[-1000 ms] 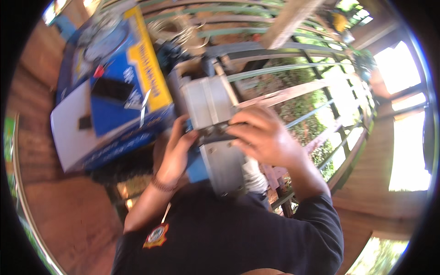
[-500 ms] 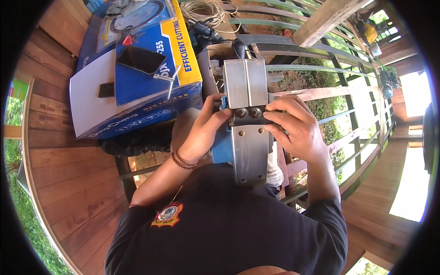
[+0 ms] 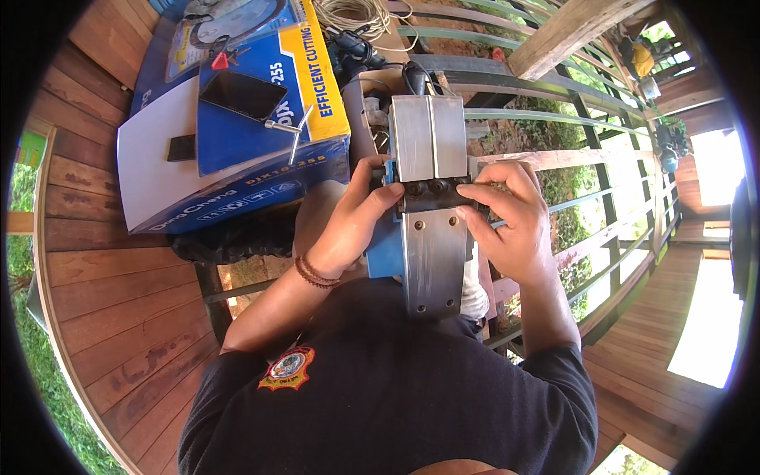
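An electric hand planer (image 3: 435,261) lies sole-up in front of my body, with two bare metal sole plates and a blue housing (image 3: 385,252). Across the gap between the plates sits the dark cutter drum (image 3: 431,195), its bolt heads facing up. My left hand (image 3: 358,215) grips the planer's left side, the thumb pressing at the drum's left end; its other fingers are partly hidden beside the housing. At the drum's right end, my right hand (image 3: 513,218) is closed in a loose pinch, fingertips on the drum and thumb near the lower plate's edge.
A large blue and yellow carton (image 3: 261,186) stands at the left, carrying a phone (image 3: 243,99), a T-handled wrench (image 3: 293,131) and a small black block (image 3: 181,148). Coiled cable (image 3: 352,20) lies behind. A wooden post (image 3: 566,36) and slatted railing are at the right.
The drum has turned slightly, its bolt heads shifting toward the far plate. My right fingers have moved a little with it, while my left hand keeps its hold.
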Available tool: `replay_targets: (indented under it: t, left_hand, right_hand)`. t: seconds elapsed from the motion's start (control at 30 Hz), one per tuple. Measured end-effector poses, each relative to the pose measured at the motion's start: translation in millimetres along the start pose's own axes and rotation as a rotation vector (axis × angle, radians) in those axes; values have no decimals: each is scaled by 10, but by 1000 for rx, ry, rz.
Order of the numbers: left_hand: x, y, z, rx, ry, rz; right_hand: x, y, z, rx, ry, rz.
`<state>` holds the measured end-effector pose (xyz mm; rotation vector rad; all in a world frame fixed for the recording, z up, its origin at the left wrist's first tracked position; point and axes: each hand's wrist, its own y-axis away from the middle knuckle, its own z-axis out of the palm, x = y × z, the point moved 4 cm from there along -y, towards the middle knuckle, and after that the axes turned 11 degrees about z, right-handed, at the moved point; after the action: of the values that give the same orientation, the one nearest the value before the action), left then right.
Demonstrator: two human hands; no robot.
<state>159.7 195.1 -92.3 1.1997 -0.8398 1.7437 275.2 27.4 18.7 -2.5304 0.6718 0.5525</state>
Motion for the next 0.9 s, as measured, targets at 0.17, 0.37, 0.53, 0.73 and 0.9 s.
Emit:
replay_targets:
  t: [0.17, 0.37, 0.53, 0.73, 0.9]
  left_hand:
    - [8, 17, -4, 0, 29, -40]
    - [8, 24, 0, 15, 37, -51]
    - [10, 29, -2, 23, 39, -51]
    - [-15, 35, -43, 10, 31, -62]
    - [3, 39, -20, 38, 25, -81]
  right_hand:
    - [14, 2, 26, -8, -27, 63]
    - [0, -16, 52, 16, 8, 28]
    - [4, -3, 123, 68, 4, 49]
    - [-57, -16, 134, 96, 54, 18]
    - [-13, 0, 166, 102, 36, 32]
